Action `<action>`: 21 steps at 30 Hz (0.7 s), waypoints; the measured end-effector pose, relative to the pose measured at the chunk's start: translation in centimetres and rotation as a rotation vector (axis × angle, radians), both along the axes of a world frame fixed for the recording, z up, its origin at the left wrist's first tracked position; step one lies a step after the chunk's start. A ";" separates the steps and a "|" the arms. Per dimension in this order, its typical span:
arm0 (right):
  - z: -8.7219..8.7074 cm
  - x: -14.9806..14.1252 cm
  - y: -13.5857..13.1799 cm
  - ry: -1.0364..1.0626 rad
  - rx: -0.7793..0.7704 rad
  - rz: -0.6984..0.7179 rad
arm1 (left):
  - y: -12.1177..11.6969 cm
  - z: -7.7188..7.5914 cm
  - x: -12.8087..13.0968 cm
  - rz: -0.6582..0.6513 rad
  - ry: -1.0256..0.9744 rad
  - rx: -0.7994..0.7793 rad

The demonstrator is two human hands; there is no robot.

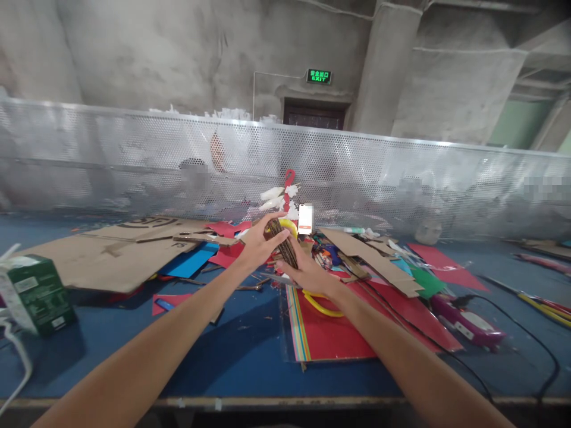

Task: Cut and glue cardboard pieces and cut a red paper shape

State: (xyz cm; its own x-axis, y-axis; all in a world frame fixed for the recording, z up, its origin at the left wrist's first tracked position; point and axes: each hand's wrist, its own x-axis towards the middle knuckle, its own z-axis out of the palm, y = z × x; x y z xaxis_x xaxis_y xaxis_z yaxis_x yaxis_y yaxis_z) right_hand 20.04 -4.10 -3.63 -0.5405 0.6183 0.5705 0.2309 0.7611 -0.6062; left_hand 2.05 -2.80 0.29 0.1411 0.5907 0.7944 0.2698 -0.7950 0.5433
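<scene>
Both of my hands are raised over the middle of the blue table, closed around a dark brown ridged piece (pixel 284 244) that looks like a bundle of thin sticks. My left hand (pixel 259 242) grips its upper left side, and my right hand (pixel 305 268) holds it from the lower right, thumb across the front. A yellow curved piece (pixel 289 224) shows just behind the brown piece; I cannot tell whether the two are joined. Beyond my hands stand white flower-like shapes on a red looped strip (pixel 289 178), beside a phone with a lit screen (pixel 306 219).
Cardboard sheets (pixel 111 252) lie on the left, near a green box (pixel 40 294). Red paper in a clear sleeve (pixel 339 339) lies under my right forearm with a yellow curved strip (pixel 322 308). A purple device with a cable (pixel 468 321) is at right. A perforated metal screen (pixel 357 172) spans the back.
</scene>
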 end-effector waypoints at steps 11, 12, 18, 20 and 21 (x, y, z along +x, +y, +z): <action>0.8 0.8 0.0 0.099 -0.331 0.155 | 1.8 -0.1 -1.3 -0.052 -0.336 -0.198; 0.7 0.8 0.1 0.126 -0.379 0.185 | 2.0 -0.2 -1.5 -0.071 -0.390 -0.233; 0.1 1.2 1.4 0.190 -0.424 0.348 | 2.8 -0.3 -2.1 -0.149 -0.575 -0.321; 0.2 1.3 1.5 0.146 -0.342 0.328 | 2.8 -0.2 -2.2 -0.155 -0.574 -0.318; 0.3 1.3 1.5 0.132 -0.299 0.307 | 2.8 -0.1 -2.2 -0.153 -0.564 -0.312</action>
